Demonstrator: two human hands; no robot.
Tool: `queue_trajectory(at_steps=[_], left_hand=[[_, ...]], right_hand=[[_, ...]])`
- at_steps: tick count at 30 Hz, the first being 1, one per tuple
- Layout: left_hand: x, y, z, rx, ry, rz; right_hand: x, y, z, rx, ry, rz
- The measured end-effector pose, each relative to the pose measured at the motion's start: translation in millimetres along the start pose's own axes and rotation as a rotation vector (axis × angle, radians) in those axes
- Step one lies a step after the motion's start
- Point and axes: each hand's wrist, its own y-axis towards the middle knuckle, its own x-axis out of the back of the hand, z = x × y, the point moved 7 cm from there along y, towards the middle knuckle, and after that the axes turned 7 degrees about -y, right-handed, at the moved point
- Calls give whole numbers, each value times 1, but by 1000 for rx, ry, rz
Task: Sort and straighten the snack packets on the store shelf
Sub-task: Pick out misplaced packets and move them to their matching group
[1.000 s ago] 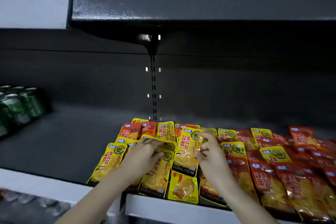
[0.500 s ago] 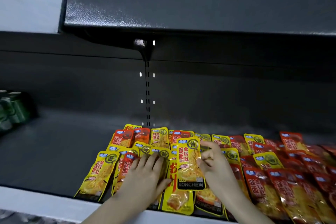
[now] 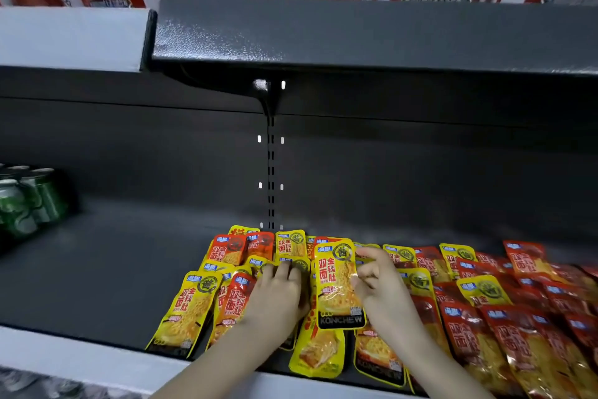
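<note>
Dark shelf [image 3: 123,272]: snack packets [image 3: 504,311] right, green cans [image 3: 29,201] left.

Light comes from above and in front: the upper shelf edge [image 3: 356,33] carries a speckled sheen, while the recess beneath it lies in deep shadow. The yellow packet [image 3: 338,285] at lower centre glints. Straight lines bow towards the frame's edges. The cans [image 3: 29,201] at left and the red packets [image 3: 517,343] at lower right look soft and smeared.

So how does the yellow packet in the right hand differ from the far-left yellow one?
The held yellow packet is pinched at its edge by the right hand and sits atop other packets, nearly straight. The far-left yellow packet lies untouched on the shelf, tilted. Both share the same yellow design.
</note>
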Motion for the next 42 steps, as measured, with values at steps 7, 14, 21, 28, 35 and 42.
queue_trajectory(at_steps=[7,14,21,28,35,42], left_hand=[[8,12,7,63,-123,-40],[14,-2,21,-58,-270,115],[32,-19,47,-48,-368,-28],[11,-31,53,-8,-32,164],[14,-26,60,10,-123,136],[37,-33,38,-101,-289,-74]], right_hand=[[9,-7,3,-22,41,-15],[-4,-16,8,20,3,65],[-57,-33,31,163,-136,180],[-68,-40,34,292,-417,172],[-75,-46,40,370,-648,255],[-78,-45,43,424,-704,320]])
